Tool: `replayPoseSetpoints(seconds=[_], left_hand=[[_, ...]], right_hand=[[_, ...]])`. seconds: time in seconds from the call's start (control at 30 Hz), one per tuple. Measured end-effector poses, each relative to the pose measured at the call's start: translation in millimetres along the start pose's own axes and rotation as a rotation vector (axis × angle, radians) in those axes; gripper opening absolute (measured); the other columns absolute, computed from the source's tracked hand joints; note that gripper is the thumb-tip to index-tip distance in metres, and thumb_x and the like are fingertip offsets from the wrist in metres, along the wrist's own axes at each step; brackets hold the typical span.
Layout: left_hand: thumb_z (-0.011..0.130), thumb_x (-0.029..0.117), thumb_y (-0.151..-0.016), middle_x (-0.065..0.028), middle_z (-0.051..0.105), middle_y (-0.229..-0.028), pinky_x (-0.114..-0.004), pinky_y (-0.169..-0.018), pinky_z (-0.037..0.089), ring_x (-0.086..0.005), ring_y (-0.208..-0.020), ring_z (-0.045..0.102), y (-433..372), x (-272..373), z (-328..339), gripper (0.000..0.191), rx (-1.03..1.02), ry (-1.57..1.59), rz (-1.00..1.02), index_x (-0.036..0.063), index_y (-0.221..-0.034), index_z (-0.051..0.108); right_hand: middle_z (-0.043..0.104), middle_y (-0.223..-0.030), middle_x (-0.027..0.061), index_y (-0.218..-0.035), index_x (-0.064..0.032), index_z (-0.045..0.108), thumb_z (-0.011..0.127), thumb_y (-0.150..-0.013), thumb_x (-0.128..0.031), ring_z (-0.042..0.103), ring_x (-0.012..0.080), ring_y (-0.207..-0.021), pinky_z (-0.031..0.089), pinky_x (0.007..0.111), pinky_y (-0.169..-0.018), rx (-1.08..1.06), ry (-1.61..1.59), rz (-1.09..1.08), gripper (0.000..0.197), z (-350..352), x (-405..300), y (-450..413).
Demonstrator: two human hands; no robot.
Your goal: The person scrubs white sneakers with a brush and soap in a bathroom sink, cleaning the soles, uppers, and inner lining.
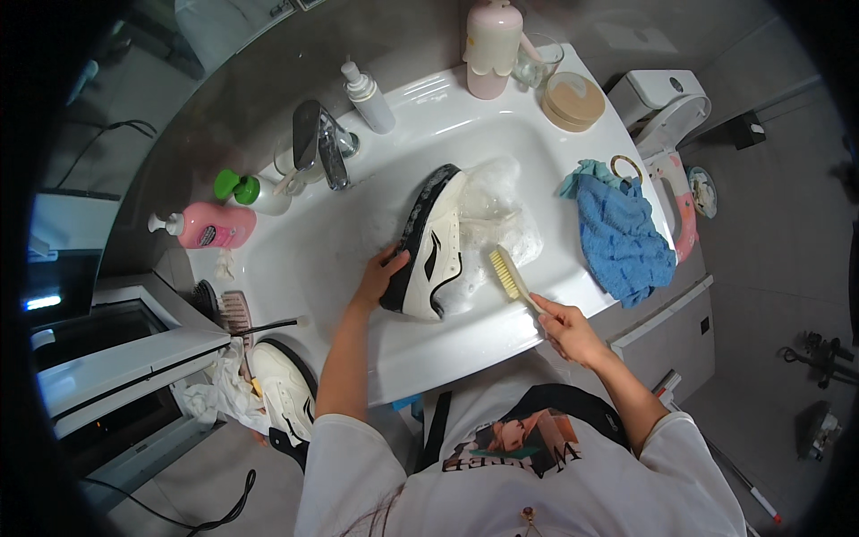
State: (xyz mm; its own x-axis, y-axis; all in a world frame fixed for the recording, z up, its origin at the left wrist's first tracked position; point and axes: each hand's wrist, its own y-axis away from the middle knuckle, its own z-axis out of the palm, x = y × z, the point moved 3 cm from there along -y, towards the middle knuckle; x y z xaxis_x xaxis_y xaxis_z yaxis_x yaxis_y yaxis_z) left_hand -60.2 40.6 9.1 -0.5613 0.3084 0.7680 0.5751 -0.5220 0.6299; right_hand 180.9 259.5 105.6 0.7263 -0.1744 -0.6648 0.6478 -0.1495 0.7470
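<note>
My left hand (381, 272) grips a white sneaker with a black sole (433, 252) by the sole near its heel. The shoe is tipped on its side over the white washbasin (302, 268), toe pointing away from me, with suds on the sole. My right hand (567, 332) is closed around the handle of a scrub brush (508, 274) with pale yellow bristles. The brush is apart from the shoe, its bristles turned toward it. Foamy water (500, 228) lies in the basin to the right of the shoe, partly hidden behind it.
A chrome faucet (325, 141) stands at the back left, near a pink pump bottle (218, 225). Blue cloth (621, 235) hangs over the right rim. A second sneaker (285, 386) is at the lower left, by hairbrushes (235, 312). A tan round container (572, 102) sits at the back right.
</note>
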Motion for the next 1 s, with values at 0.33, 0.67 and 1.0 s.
replayPoseSetpoints(seconds=[0.33,0.67,1.0], left_hand=[[0.050,0.043,-0.086,-0.0088,0.051,-0.122,-0.037,-0.093,0.043,-0.0233,-0.109,0.051,22,-36,65,0.053,-0.114,0.856,-0.176,0.0082,-0.126,0.043],[0.046,0.047,-0.087,-0.0109,0.049,-0.124,-0.042,-0.090,0.044,-0.0262,-0.108,0.052,18,-46,70,0.056,-0.145,0.936,-0.164,0.0078,-0.127,0.041],[0.048,0.050,-0.085,-0.0101,0.051,-0.122,-0.040,-0.089,0.045,-0.0257,-0.105,0.053,10,-42,82,0.059,-0.057,0.811,-0.117,0.0082,-0.127,0.042]], right_hand=[[0.060,-0.071,0.0168,-0.113,0.0032,0.053,0.047,-0.078,-0.008,0.058,0.0279,-0.065,0.047,0.035,-0.061,0.011,0.616,-0.374,0.037,19,-74,-31],[0.058,-0.079,0.0309,-0.089,0.0082,0.058,0.049,-0.069,-0.001,0.058,0.0427,-0.080,0.047,0.045,-0.073,0.033,0.854,-0.459,0.024,58,-88,-72],[0.060,-0.077,0.0280,-0.086,0.0087,0.057,0.049,-0.071,-0.002,0.059,0.0406,-0.078,0.048,0.043,-0.072,0.248,0.742,-0.547,0.020,60,-84,-118]])
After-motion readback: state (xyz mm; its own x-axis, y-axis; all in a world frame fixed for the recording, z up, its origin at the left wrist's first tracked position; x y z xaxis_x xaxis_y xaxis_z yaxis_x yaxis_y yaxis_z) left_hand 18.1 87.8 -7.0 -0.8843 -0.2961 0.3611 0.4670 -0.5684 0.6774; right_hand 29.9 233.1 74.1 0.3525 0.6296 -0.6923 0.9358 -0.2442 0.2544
